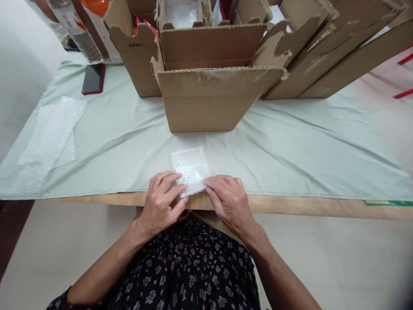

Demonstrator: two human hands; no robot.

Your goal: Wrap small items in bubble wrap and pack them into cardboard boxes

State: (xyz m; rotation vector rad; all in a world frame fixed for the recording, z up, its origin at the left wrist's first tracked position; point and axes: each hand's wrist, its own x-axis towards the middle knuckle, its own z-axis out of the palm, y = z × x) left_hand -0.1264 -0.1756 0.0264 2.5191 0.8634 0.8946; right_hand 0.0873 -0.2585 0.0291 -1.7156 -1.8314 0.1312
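Observation:
A small square of bubble wrap (pixel 191 166) lies at the table's front edge, between my two hands. My left hand (pixel 162 199) touches its left side, fingers apart and bent over the edge. My right hand (pixel 228 198) has its fingers pressed together at the lower right corner, pinching the wrap there. Whether anything is inside the bubble wrap cannot be made out. An open cardboard box (pixel 208 101) stands just beyond it.
More bubble wrap sheets (pixel 53 131) lie at the left on the green cloth (pixel 125 147). Behind them is a phone (pixel 93 78), with plastic bottles (pixel 73 26) at the back left. Several cardboard boxes (pixel 297 77) line the back.

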